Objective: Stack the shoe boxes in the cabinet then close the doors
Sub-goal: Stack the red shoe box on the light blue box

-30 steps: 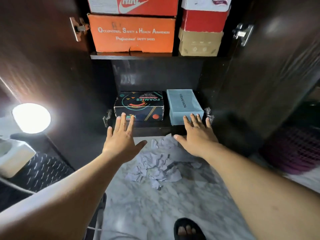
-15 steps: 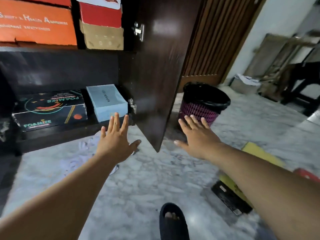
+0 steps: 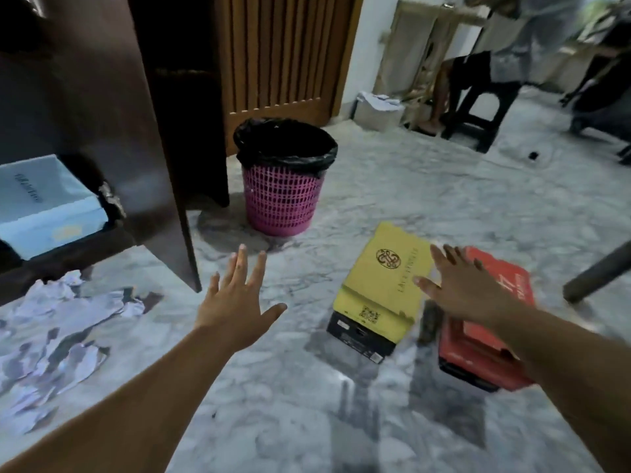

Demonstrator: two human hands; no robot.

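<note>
Open door point(image 3: 150, 138) and pink bin point(image 3: 281, 196) flank bare floor point(image 3: 307, 404)

Marble floor point(image 3: 392, 186); pink bin point(image 3: 283, 196); slatted wood panel point(image 3: 283, 52).

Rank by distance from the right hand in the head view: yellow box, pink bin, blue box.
From the right hand:
1. Yellow box, on the floor just left of it.
2. Pink bin, farther left and back.
3. Blue box, in the cabinet, far left.

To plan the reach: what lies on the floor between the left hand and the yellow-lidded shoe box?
Head view: only bare marble floor between left hand and yellow-lidded shoe box.
</note>
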